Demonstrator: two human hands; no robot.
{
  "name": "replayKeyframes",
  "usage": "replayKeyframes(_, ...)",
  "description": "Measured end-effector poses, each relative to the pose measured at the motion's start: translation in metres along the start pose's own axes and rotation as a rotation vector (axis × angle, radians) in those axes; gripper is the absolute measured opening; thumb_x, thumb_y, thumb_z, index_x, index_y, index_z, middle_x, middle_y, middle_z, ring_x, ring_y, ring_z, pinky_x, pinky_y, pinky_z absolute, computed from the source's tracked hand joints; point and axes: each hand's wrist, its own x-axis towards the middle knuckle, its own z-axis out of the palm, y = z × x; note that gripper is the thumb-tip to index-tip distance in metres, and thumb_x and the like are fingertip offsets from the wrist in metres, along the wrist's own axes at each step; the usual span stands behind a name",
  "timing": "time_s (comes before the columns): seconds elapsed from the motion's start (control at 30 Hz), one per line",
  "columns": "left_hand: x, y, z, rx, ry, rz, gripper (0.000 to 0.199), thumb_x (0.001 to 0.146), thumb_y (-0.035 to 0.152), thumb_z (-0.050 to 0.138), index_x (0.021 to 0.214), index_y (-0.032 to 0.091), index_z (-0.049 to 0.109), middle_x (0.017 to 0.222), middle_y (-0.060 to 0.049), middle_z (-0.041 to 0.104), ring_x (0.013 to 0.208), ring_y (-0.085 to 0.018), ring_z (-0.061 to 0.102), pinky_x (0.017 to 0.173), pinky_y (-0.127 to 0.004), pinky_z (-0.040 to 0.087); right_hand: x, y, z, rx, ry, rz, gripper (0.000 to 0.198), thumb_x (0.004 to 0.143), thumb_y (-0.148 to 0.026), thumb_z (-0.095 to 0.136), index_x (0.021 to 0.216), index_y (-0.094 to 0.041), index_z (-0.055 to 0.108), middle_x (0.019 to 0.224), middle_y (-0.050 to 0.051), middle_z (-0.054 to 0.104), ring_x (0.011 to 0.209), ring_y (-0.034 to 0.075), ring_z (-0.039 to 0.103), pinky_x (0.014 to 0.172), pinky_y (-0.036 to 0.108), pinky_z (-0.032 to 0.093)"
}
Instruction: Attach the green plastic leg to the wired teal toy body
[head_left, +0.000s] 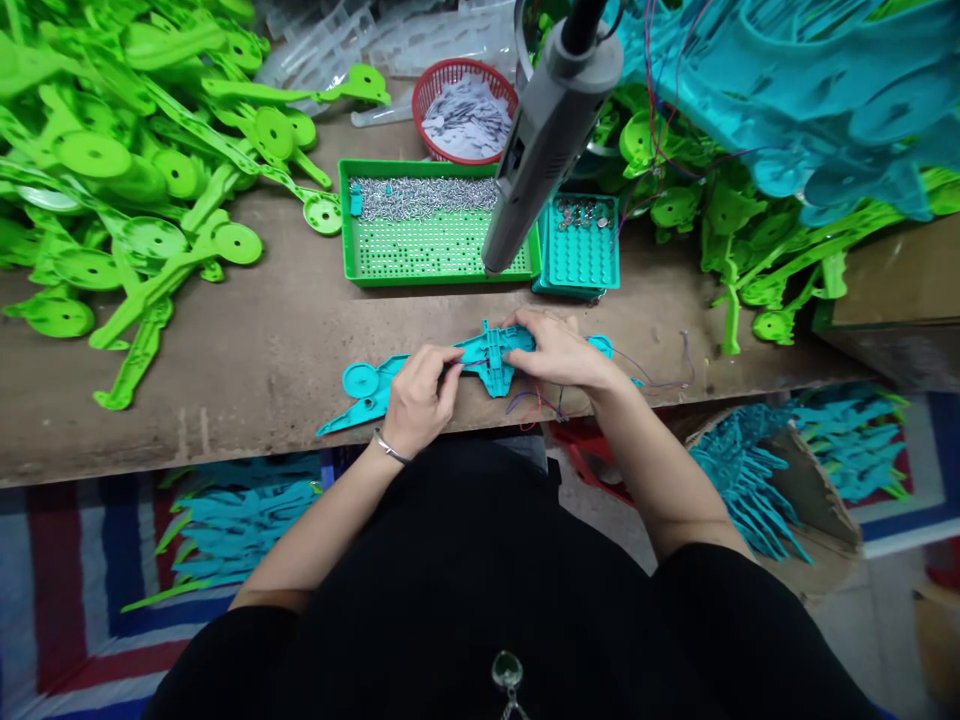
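Observation:
A long teal plastic part (390, 378) lies flat near the front edge of the wooden workbench (255, 330), with thin red and purple wires (652, 380) trailing from its right side. My left hand (421, 397) rests on its middle with the fingers pinching at it. My right hand (555, 350) presses down on the raised centre piece and covers the part's right half. A grey electric screwdriver (544, 135) hangs above the bench, just behind my hands.
A green tray (435, 255) of small screws and a teal tray (581, 250) stand behind the part. A red basket (466, 110) sits further back. Green parts (135, 170) are heaped at left, teal and green parts (757, 150) at right. Boxes of teal parts (750, 480) stand below.

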Motion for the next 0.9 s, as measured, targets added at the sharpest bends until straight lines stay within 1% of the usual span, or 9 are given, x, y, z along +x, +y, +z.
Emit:
replayKeyframes(0.2,0.002,0.001,-0.001,-0.017,0.011,0.002,0.011,0.093,0.013,0.057,0.101,0.017,0.062,0.091,-0.004,0.069,0.084,-0.015,0.067,0.074,-0.028,0.053,0.0,-0.003,0.007,-0.025,0.075,0.023,0.043,0.074,-0.034,0.055,0.115,-0.021,0.063,0.121,0.012,0.069,0.118,0.039,0.057,0.098,0.059,0.036)
replayKeyframes(0.33,0.001,0.002,-0.004,-0.055,0.036,0.044,0.012,0.092,0.011,0.056,0.099,0.018,0.063,0.087,-0.004,0.068,0.08,-0.015,0.065,0.072,-0.029,0.052,0.0,-0.005,0.003,-0.006,0.056,0.031,0.045,0.074,-0.033,0.052,0.116,-0.02,0.062,0.122,0.013,0.068,0.12,0.039,0.055,0.099,0.06,0.035)
replayKeyframes(0.43,0.002,0.004,-0.008,-0.071,0.135,0.028,0.012,0.091,0.01,0.057,0.097,0.019,0.063,0.086,-0.003,0.067,0.08,-0.014,0.064,0.071,-0.029,0.052,0.003,-0.004,-0.002,0.072,0.0,0.07,0.041,0.079,-0.029,0.043,0.115,-0.019,0.06,0.118,0.013,0.069,0.116,0.037,0.057,0.101,0.06,0.033)
replayKeyframes(0.5,0.001,0.004,-0.015,-0.038,0.216,-0.004,0.012,0.09,0.011,0.059,0.096,0.02,0.063,0.085,-0.002,0.066,0.081,-0.015,0.064,0.072,-0.03,0.053,0.004,-0.001,-0.003,0.095,0.006,0.1,0.037,0.081,-0.026,0.038,0.112,-0.018,0.058,0.113,0.013,0.069,0.111,0.037,0.059,0.1,0.06,0.034)
replayKeyframes(0.6,0.0,0.003,-0.033,0.042,0.334,-0.084,0.011,0.09,0.014,0.06,0.099,0.02,0.064,0.089,-0.002,0.065,0.083,-0.016,0.065,0.075,-0.033,0.053,0.006,0.003,-0.001,0.072,0.054,0.088,0.032,0.084,-0.024,0.035,0.108,-0.018,0.055,0.109,0.015,0.069,0.107,0.037,0.06,0.096,0.06,0.034)
replayKeyframes(0.7,-0.003,-0.005,-0.056,0.062,0.54,-0.215,0.01,0.09,0.022,0.064,0.1,0.02,0.064,0.091,-0.002,0.062,0.079,-0.015,0.063,0.072,-0.034,0.054,0.008,0.005,0.003,0.054,0.075,0.059,0.03,0.085,-0.023,0.034,0.106,-0.019,0.055,0.104,0.014,0.068,0.103,0.037,0.06,0.095,0.06,0.035)
replayKeyframes(0.77,-0.007,-0.013,-0.07,0.027,0.638,-0.308,0.013,0.089,0.027,0.067,0.098,0.019,0.063,0.092,-0.001,0.06,0.075,-0.014,0.062,0.071,-0.034,0.054,0.008,0.006,0.004,0.053,0.085,0.058,0.03,0.084,-0.022,0.035,0.106,-0.019,0.056,0.1,0.013,0.068,0.101,0.035,0.06,0.094,0.058,0.037)
replayKeyframes(0.83,-0.013,-0.021,-0.079,-0.028,0.668,-0.399,0.017,0.088,0.03,0.068,0.097,0.019,0.061,0.092,0.0,0.059,0.073,-0.012,0.061,0.07,-0.033,0.056,0.007,0.007,0.003,0.056,0.113,0.04,0.031,0.083,-0.021,0.036,0.104,-0.019,0.059,0.1,0.013,0.067,0.101,0.034,0.059,0.094,0.055,0.038)
replayKeyframes(0.9,-0.021,-0.029,-0.08,-0.081,0.666,-0.471,0.019,0.087,0.031,0.068,0.097,0.018,0.059,0.091,0.0,0.058,0.072,-0.012,0.062,0.07,-0.033,0.057,0.0,0.007,0.001,0.043,0.206,0.003,0.03,0.085,-0.023,0.038,0.103,-0.019,0.062,0.106,0.013,0.065,0.105,0.032,0.057,0.095,0.051,0.04)
